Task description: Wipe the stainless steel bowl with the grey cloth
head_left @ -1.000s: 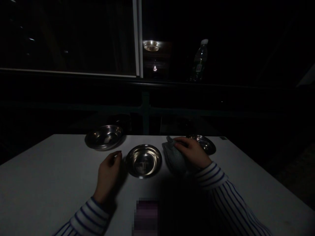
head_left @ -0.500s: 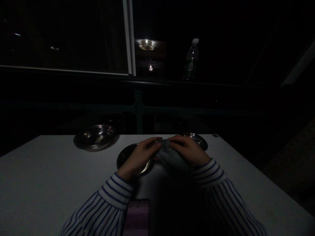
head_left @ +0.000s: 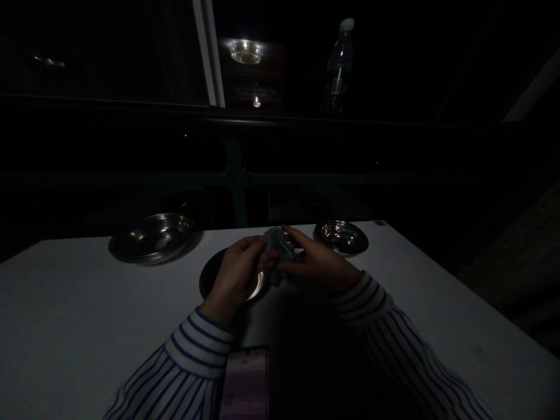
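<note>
A grey piece of cloth (head_left: 277, 242), bunched into a small wad, is between my hands above the middle of the table. My left hand (head_left: 236, 271) pinches its left side with thumb and fingers. Around the right side curves my right hand (head_left: 321, 262), its index finger along the top and its thumb lower down. Below and behind my left hand sits a steel bowl (head_left: 210, 277), partly covered by that hand. Darkness hides the cloth's underside and some fingertips.
Shallow steel bowls, apparently stacked, (head_left: 153, 238) stand at the back left of the white table (head_left: 87, 326). Another steel dish (head_left: 341, 236) lies at the back right. A phone (head_left: 245, 382) lies near the front. Beyond the table stands a plastic bottle (head_left: 339, 70) on a dark ledge.
The cloth, hanging down toward the right before, is now gathered into a compact wad. My right hand has shifted a little left and turned, uncovering the right dish. The view has tilted down.
</note>
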Motion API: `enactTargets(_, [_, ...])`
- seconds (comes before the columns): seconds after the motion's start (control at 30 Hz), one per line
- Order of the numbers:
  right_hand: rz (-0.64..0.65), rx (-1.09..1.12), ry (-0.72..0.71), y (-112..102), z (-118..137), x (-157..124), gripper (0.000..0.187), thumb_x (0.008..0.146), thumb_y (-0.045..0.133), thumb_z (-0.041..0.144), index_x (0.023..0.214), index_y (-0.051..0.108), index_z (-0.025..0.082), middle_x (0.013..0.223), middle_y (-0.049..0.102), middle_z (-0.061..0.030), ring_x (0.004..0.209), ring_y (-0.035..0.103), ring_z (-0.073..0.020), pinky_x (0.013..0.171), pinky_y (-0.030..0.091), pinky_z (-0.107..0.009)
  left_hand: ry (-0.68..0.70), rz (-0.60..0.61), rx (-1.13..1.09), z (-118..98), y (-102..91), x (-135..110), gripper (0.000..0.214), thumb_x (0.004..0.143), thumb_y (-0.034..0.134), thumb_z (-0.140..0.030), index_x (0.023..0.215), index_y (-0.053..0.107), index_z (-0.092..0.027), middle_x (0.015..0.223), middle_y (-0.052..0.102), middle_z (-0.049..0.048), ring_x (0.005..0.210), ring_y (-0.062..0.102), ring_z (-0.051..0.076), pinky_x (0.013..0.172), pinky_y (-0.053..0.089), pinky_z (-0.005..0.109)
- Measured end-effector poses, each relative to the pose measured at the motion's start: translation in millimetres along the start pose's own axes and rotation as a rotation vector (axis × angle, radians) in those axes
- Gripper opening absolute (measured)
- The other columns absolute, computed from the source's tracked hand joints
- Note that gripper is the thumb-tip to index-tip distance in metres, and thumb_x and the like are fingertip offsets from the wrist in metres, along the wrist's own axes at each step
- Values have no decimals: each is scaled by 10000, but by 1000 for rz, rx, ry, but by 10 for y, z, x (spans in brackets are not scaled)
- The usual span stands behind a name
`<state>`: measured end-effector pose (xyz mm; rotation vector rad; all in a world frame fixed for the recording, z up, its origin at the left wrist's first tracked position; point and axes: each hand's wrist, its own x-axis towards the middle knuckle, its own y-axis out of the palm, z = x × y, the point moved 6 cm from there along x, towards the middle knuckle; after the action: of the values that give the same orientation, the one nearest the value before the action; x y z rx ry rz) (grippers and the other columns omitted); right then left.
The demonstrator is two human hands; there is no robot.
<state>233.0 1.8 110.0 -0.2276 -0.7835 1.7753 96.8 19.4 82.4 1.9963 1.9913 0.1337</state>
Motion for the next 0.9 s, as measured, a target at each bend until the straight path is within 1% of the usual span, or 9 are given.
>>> enactTargets(0.1, [-35, -128, 4, -54, -13, 17, 524, 795, 538, 214, 1306, 425, 175, 1194, 590, -94, 1058, 567, -207, 895, 444, -342, 60, 8, 166, -82, -26, -24, 234, 696, 655, -323, 832, 631, -135, 623, 618, 4, 484, 540, 98, 453, 387, 205])
enactTargets(0.23, [-86, -190, -7, -195, -13, 15, 337, 809, 483, 158, 1130, 585, 173, 1102, 641, -66, 1023, 584, -191, 905, 431, -336, 188, -60, 272, -216, -125, 1, 308, 656, 669, -397, 828, 655, -142, 637, 620, -3, 543, 547, 113, 504, 402, 222])
enactTargets(0.4, [-143, -163, -13, -367, 57, -43, 271, 812, 512, 189, 1059, 621, 159, 1043, 667, -54, 979, 602, -177, 879, 448, -315, 333, -157, 433, -349, -194, 5, 307, 650, 670, -394, 817, 659, -138, 721, 649, 23, 662, 582, 145, 589, 427, 238])
enactTargets(0.5, [-194, -184, -7, -461, 91, -83, 258, 809, 524, 191, 1040, 634, 154, 1026, 677, -49, 970, 610, -175, 875, 448, -305, 360, -263, 507, -398, -219, -48, 278, 662, 662, -397, 750, 635, -134, 674, 626, 14, 613, 565, 131, 565, 419, 231])
enactTargets(0.53, [-210, -192, -1, -486, 96, -94, 256, 809, 528, 195, 1038, 636, 159, 1019, 680, -45, 963, 613, -175, 866, 450, -302, 322, -235, 508, -378, -193, -58, 289, 673, 650, -416, 725, 624, -132, 641, 616, 13, 581, 559, 126, 549, 419, 231])
enactTargets(0.6, [-233, -214, -1, -513, 113, -115, 251, 810, 532, 203, 1035, 638, 170, 1003, 685, -36, 943, 619, -172, 844, 453, -296, 180, -72, 444, -279, -82, -71, 338, 701, 617, -461, 720, 610, -124, 619, 617, 26, 552, 567, 130, 528, 433, 237])
enactTargets(0.67, [-214, -245, -49, -485, 163, -128, 233, 815, 529, 205, 1015, 645, 181, 983, 688, -29, 919, 623, -166, 818, 456, -285, 49, 73, 333, -183, 37, -109, 365, 710, 610, -473, 777, 610, -114, 703, 645, 58, 601, 602, 144, 533, 458, 241])
enactTargets(0.8, [-40, -278, -218, -278, 308, -145, 226, 817, 527, 171, 1011, 641, 174, 966, 687, -29, 886, 625, -145, 780, 458, -250, -39, 82, 157, -104, 95, -150, 343, 716, 636, -427, 879, 597, -128, 867, 653, 86, 677, 630, 149, 576, 503, 257])
enactTargets(0.9, [56, -299, -280, -149, 372, -154, 238, 828, 532, 189, 1043, 626, 150, 999, 673, -58, 911, 614, -165, 798, 455, -279, -96, 201, -7, -37, 159, -146, 246, 754, 617, -354, 854, 599, -129, 831, 661, 81, 629, 622, 125, 572, 506, 236])
